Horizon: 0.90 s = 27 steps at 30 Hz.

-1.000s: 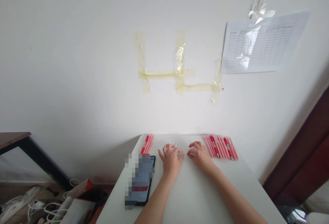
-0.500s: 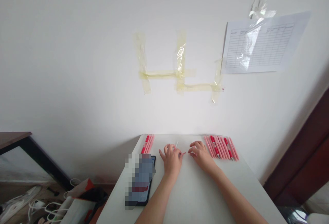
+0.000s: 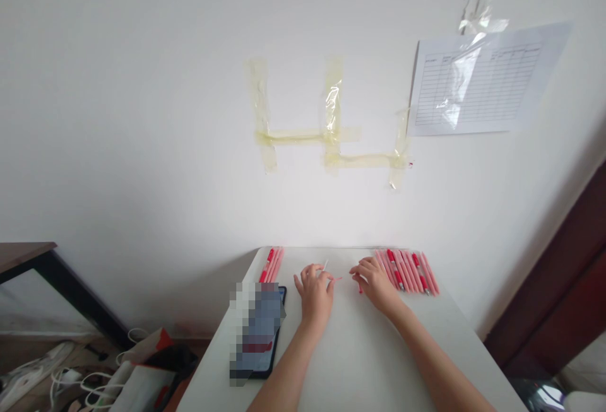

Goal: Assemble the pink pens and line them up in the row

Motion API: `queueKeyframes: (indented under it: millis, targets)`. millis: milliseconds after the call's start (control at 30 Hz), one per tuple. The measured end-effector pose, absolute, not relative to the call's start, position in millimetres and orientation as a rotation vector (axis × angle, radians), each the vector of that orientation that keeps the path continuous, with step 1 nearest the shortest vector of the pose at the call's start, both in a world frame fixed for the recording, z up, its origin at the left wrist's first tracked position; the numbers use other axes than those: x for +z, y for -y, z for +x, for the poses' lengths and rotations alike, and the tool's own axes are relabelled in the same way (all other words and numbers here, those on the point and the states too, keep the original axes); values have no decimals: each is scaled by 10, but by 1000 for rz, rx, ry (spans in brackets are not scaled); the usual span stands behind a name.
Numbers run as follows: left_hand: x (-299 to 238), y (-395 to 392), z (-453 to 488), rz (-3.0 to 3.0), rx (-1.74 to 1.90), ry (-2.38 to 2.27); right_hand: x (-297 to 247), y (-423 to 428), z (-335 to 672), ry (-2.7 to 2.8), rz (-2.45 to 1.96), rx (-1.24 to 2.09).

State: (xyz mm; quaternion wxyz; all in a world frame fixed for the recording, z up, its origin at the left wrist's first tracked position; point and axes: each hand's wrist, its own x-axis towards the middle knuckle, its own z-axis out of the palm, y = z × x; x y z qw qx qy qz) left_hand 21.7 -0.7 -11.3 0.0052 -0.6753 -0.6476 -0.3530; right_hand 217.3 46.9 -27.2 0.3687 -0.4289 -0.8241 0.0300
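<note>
My left hand [image 3: 316, 292] is closed over the far middle of the white table [image 3: 350, 361]. A pink pen piece [image 3: 337, 279] sticks out from its thumb and fingertips. Beside those fingers a thin white stick [image 3: 326, 265], perhaps a refill, shows; its lower part is hidden. To the right, my right hand [image 3: 376, 282] is closed in a pinch, with a small red piece [image 3: 360, 288] peeking out below its fingers. Close beside my right hand lies a row of pink and red pens [image 3: 415, 273]. A smaller group of pens [image 3: 272, 265] lies left of my left hand.
A phone [image 3: 276, 349], partly blurred out, lies on the table's left side. The wall [image 3: 189, 115] rises right behind the table, with yellowed tape [image 3: 298, 137] and a printed sheet [image 3: 478, 87] on it. Cables [image 3: 71, 380] and bags crowd the floor at left.
My right hand has drawn slightly right, away from my left, and the small red piece now shows under its fingers. My left hand has barely shifted.
</note>
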Motion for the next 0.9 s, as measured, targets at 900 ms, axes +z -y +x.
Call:
queueKeyframes:
  millis: [900]
  targets:
    - [-82, 18, 237, -2194, -1244, 1928, -193, -399, 2135, 2166, -1050, 92]
